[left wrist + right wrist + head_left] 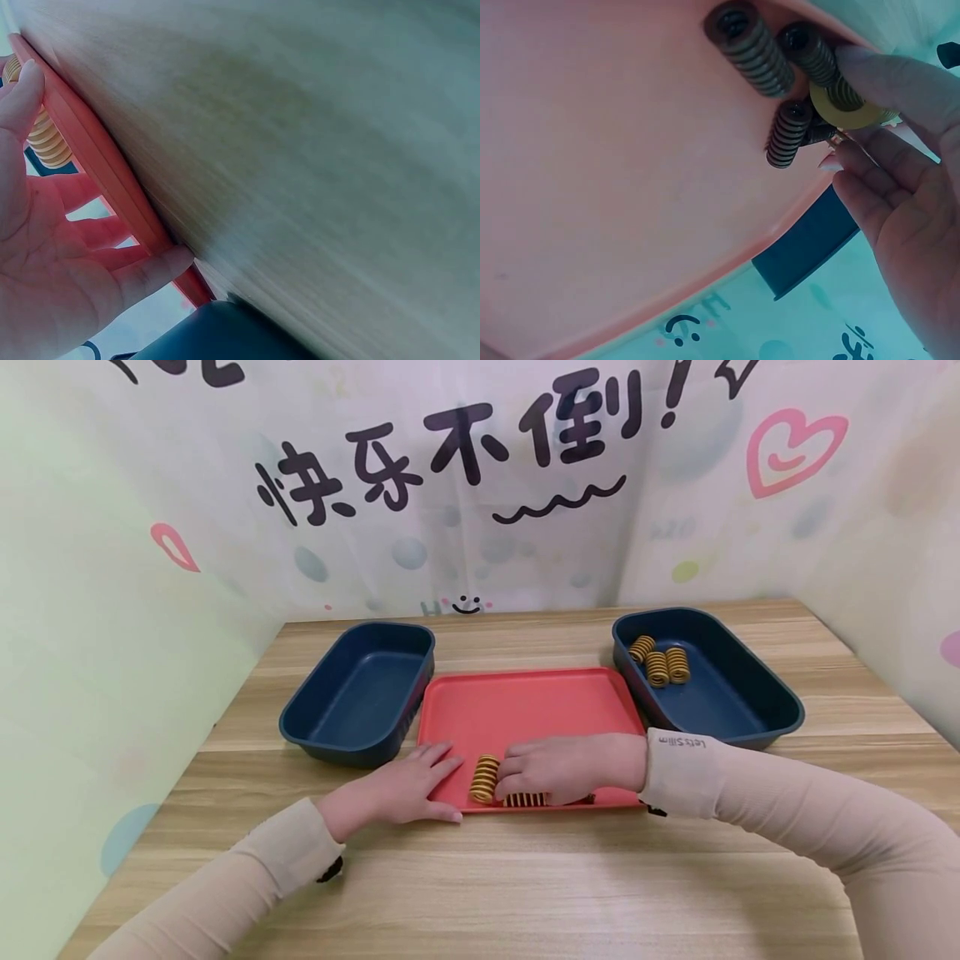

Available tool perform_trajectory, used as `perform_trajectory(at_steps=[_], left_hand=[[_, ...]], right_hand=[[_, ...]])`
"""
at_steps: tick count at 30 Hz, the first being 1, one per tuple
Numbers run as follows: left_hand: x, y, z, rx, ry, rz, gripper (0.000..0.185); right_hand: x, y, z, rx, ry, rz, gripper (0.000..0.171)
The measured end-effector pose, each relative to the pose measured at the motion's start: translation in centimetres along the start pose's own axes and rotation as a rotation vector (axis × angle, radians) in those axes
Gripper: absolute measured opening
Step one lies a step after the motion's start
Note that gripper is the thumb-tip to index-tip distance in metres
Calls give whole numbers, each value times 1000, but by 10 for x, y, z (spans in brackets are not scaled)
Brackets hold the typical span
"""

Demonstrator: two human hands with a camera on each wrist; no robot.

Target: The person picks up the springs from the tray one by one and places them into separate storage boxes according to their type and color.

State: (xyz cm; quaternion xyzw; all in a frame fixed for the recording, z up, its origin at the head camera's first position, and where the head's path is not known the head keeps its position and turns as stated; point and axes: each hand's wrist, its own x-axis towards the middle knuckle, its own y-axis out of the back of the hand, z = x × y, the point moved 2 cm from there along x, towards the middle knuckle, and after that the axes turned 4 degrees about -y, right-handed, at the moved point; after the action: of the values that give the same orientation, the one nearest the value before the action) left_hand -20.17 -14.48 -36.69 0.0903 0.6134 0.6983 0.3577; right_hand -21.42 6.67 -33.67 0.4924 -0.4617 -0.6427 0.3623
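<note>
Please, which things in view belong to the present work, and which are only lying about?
Probably in use:
springs at the right hand
red tray, touched by the left hand
right blue bin, holding three springs

Probably just there:
left blue bin, role uncertain
printed wall cloth

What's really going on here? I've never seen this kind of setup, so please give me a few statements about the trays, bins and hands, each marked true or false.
1. A red tray lies between the left blue bin and the right blue bin. True.
2. The right blue bin holds three gold springs. True.
3. The left hand touches the red tray. True.
4. The right hand is inside the right blue bin. False: it is at the red tray's near side, next to one gold spring.
5. The backdrop is blank. False: it bears black writing.
</note>
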Motion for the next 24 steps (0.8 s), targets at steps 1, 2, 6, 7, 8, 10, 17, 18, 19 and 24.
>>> perform_trajectory(at_steps=[1, 2, 6, 7, 8, 10, 17, 18, 19, 24], left_hand=[[0, 0, 0, 1, 0, 0, 83], [0, 0, 0, 2, 0, 0, 83], [1, -1, -1, 8, 0, -1, 83], [1, -1, -1, 9, 0, 0, 83], [1, -1, -1, 10, 0, 0, 83], [1, -1, -1, 11, 0, -1, 83], [0, 0, 0, 9, -2, -3, 83], [0, 0, 0, 8, -3, -2, 83], [0, 0, 0, 8, -2, -2, 83], [0, 0, 1, 1, 5, 3, 82]], right_hand=[[0, 1, 0, -2, 4, -2, 45], [1, 1, 0, -3, 11, -4, 44], [2, 3, 1, -18, 25, -19, 43], [2, 4, 1, -21, 27, -24, 42], [2, 4, 1, -29, 28, -27, 42], [2, 4, 2, -43, 31, -31, 42], [-2, 6, 6, -57, 58, -7, 44], [-2, 6, 7, -54, 57, -6, 45], [-2, 6, 8, -49, 54, -7, 45], [-4, 9, 12, -33, 28, -16, 48]])
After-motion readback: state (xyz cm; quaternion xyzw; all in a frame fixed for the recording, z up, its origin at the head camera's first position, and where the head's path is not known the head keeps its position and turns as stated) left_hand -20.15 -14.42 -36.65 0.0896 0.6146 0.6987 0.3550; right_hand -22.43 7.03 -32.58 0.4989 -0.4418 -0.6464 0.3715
